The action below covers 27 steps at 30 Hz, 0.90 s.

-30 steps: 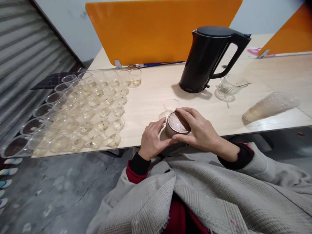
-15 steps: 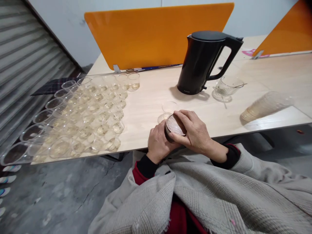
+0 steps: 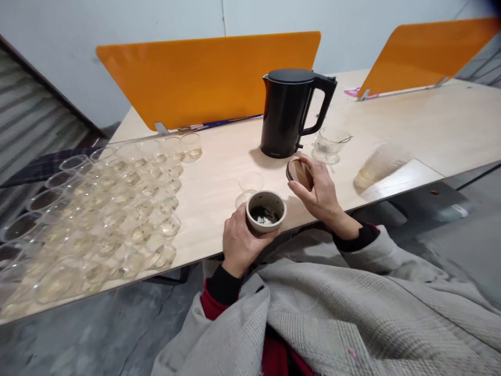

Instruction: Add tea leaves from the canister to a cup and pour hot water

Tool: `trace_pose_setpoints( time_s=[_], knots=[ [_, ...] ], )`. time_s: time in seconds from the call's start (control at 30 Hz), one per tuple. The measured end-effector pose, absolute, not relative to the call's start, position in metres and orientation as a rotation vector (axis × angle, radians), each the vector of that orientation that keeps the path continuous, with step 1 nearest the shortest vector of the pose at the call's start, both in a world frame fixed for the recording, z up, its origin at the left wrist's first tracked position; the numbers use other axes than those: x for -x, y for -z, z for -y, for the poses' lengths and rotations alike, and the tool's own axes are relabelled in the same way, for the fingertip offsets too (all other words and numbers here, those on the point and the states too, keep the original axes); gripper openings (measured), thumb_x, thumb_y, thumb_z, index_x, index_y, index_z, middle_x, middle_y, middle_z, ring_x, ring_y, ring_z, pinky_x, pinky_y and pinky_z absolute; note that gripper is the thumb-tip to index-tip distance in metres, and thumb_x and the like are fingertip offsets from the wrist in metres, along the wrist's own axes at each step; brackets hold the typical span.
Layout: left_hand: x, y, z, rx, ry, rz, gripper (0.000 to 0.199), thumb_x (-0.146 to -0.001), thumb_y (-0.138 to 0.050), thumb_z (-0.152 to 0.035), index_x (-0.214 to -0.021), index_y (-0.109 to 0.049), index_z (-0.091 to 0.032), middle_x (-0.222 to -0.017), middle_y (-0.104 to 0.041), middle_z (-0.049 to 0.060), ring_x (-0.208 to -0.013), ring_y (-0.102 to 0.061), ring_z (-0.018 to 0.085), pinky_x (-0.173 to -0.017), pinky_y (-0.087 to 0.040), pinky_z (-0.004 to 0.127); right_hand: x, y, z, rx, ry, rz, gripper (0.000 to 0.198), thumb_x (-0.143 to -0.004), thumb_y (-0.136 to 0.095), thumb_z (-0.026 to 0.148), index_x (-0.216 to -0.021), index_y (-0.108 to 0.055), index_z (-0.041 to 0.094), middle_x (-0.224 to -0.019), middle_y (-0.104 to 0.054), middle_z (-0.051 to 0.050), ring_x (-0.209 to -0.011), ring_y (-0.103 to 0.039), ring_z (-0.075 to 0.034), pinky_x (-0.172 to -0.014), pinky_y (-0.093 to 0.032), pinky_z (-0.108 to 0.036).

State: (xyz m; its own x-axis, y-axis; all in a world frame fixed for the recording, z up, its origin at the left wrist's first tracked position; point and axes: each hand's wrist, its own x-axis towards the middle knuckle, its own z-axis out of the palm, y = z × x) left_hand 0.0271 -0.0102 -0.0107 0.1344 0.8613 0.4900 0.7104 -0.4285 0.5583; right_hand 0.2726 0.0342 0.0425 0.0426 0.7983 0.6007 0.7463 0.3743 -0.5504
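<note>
My left hand [image 3: 243, 239] is wrapped round a pale round canister [image 3: 266, 228] at the table's front edge. Its top is uncovered, and dark loose bits like tea leaves lie inside on a lighter bottom. To the right, my right hand [image 3: 319, 196] grips a round wooden lid [image 3: 300, 174], tilted and held apart from the canister. Just behind the canister stands a clear plastic cup [image 3: 251, 181], partly hidden by it. A black electric kettle [image 3: 285, 115] stands beyond my hands.
Many clear cups [image 3: 141, 209] of pale yellow liquid crowd the left of the table [image 3: 211, 209]. A ribbed glass cup [image 3: 327, 143] with a thin stick stands right of the kettle, and a stack of plastic cups [image 3: 378, 166] lies farther right. Orange dividers [image 3: 211, 78] rise behind.
The lid has come off the canister and moved right in my right hand. The canister now shows its contents. The view has shifted to the right.
</note>
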Motion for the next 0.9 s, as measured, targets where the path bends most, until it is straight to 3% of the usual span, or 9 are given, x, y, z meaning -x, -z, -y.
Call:
trace_pose_setpoints(
  time_s=[0.2, 0.3, 0.37, 0.47, 0.57, 0.63, 0.7, 0.83, 0.9],
  knots=[
    [-0.028, 0.012, 0.009, -2.249, -1.195, -1.579, 0.102, -0.068, -0.093, -0.067, -0.146, -0.048, -0.020, -0.133, -0.074, 0.019, -0.115, -0.076, 0.040, -0.094, -0.061, 0.054, -0.323, 0.010, -0.057, 1.773, -0.123, 1.828, 0.076, -0.082, -0.075, 0.061, -0.140, -0.063, 0.014, -0.139, -0.063, -0.024, -0.129, -0.059, -0.043, -0.108, -0.052, -0.065],
    [-0.029, 0.012, 0.008, -2.253, -1.193, -1.589, 0.100, -0.069, -0.093, -0.065, -0.147, -0.047, -0.020, -0.133, -0.075, 0.019, -0.116, -0.075, 0.040, -0.095, -0.060, 0.055, -0.331, 0.011, -0.058, 1.737, -0.121, 1.860, 0.086, -0.079, -0.079, 0.064, -0.145, -0.061, 0.013, -0.148, -0.060, -0.025, -0.135, -0.056, -0.045, -0.115, -0.046, -0.069],
    [-0.029, 0.012, 0.008, -2.258, -1.195, -1.586, 0.100, -0.070, -0.093, -0.064, -0.148, -0.047, -0.021, -0.134, -0.074, 0.019, -0.117, -0.075, 0.040, -0.096, -0.060, 0.055, -0.338, 0.002, -0.061, 1.721, -0.149, 1.714, 0.093, -0.079, -0.078, 0.068, -0.149, -0.056, 0.012, -0.148, -0.060, -0.025, -0.133, -0.060, -0.043, -0.112, -0.049, -0.068],
    [-0.029, 0.013, 0.008, -2.272, -1.194, -1.584, 0.100, -0.071, -0.092, -0.066, -0.148, -0.047, -0.020, -0.133, -0.074, 0.019, -0.116, -0.075, 0.040, -0.094, -0.060, 0.055, -0.355, -0.014, -0.076, 1.695, -0.213, 1.294, 0.098, -0.084, -0.072, 0.070, -0.156, -0.045, 0.009, -0.133, -0.067, -0.023, -0.109, -0.072, -0.034, -0.090, -0.064, -0.056],
    [-0.029, 0.015, 0.008, -2.283, -1.205, -1.580, 0.100, -0.072, -0.090, -0.067, -0.149, -0.047, -0.020, -0.134, -0.074, 0.020, -0.116, -0.075, 0.040, -0.094, -0.060, 0.054, -0.381, -0.024, -0.103, 1.618, -0.264, 1.001, 0.096, -0.088, -0.070, 0.062, -0.160, -0.035, 0.010, -0.112, -0.069, -0.012, -0.084, -0.074, -0.025, -0.061, -0.065, -0.039],
    [-0.029, 0.016, 0.008, -2.285, -1.217, -1.580, 0.101, -0.071, -0.090, -0.068, -0.149, -0.046, -0.021, -0.134, -0.073, 0.019, -0.116, -0.074, 0.039, -0.094, -0.059, 0.053, -0.397, -0.025, -0.125, 1.542, -0.271, 0.977, 0.085, -0.090, -0.071, 0.058, -0.155, -0.041, 0.013, -0.098, -0.066, -0.005, -0.071, -0.069, -0.019, -0.050, -0.057, -0.030],
    [-0.030, 0.016, 0.009, -2.283, -1.217, -1.585, 0.103, -0.070, -0.091, -0.069, -0.149, -0.046, -0.021, -0.133, -0.073, 0.019, -0.114, -0.074, 0.039, -0.093, -0.059, 0.053, -0.407, -0.026, -0.145, 1.455, -0.260, 1.028, 0.060, -0.094, -0.070, 0.053, -0.138, -0.053, 0.015, -0.084, -0.061, 0.001, -0.062, -0.062, -0.014, -0.045, -0.050, -0.025],
    [-0.030, 0.016, 0.010, -2.269, -1.195, -1.585, 0.105, -0.069, -0.090, -0.072, -0.148, -0.047, -0.019, -0.129, -0.074, 0.019, -0.112, -0.074, 0.038, -0.093, -0.059, 0.052, -0.408, -0.035, -0.174, 1.530, -0.270, 0.882, 0.007, -0.101, -0.060, 0.024, -0.097, -0.057, 0.019, -0.067, -0.055, 0.007, -0.052, -0.055, -0.008, -0.046, -0.043, -0.021],
    [-0.031, 0.016, 0.010, -2.265, -1.192, -1.585, 0.105, -0.069, -0.089, -0.074, -0.147, -0.047, -0.019, -0.128, -0.074, 0.018, -0.112, -0.074, 0.037, -0.093, -0.059, 0.052, -0.402, -0.045, -0.179, 1.612, -0.264, 0.799, 0.016, -0.098, -0.055, 0.010, -0.086, -0.055, 0.020, -0.060, -0.053, 0.009, -0.047, -0.053, -0.008, -0.045, -0.041, -0.021]
  ],
)
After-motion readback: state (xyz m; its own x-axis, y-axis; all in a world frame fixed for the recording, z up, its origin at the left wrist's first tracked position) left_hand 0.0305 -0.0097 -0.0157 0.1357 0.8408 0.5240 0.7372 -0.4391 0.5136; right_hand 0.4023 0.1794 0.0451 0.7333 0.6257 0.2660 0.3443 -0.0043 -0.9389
